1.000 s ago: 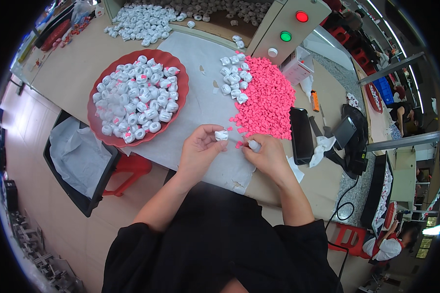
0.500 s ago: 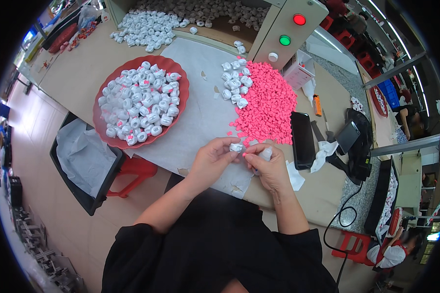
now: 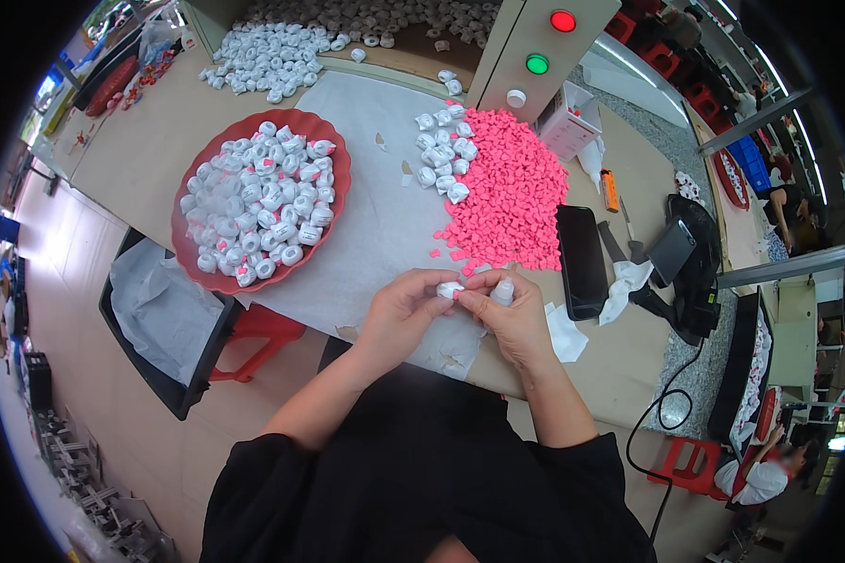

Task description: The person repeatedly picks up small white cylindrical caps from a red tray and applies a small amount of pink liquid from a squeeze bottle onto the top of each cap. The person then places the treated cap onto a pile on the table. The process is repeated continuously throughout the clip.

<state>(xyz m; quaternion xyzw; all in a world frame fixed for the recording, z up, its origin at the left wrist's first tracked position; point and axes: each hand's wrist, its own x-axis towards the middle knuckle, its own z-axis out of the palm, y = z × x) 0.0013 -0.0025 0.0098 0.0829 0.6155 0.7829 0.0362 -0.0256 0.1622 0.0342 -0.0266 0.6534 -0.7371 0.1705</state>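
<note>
Between the thumb and fingers of my left hand (image 3: 396,317) is a small white rounded piece (image 3: 448,289). My right hand (image 3: 520,328) pinches a tiny pink piece (image 3: 457,295) against its right side. A small whitish translucent bottle (image 3: 504,290) is tucked in the same right hand, its nozzle end hidden. Just beyond the hands spreads a heap of pink pieces (image 3: 512,192), with several white pieces (image 3: 444,155) along its left edge. To the left stands a red scalloped bowl (image 3: 342,188) full of white pieces, some bearing pink bits.
Right of the heap lie a black phone (image 3: 582,263), an orange lighter (image 3: 610,190), crumpled tissue (image 3: 622,291) and a white box (image 3: 570,127). A machine post with lit buttons (image 3: 537,64) rises behind. A black paper-lined tray (image 3: 164,310) sits on a red stool (image 3: 258,340) at the lower left.
My right hand has come left to meet my left hand; the pink piece now touches the white piece. The whole view has shifted slightly.
</note>
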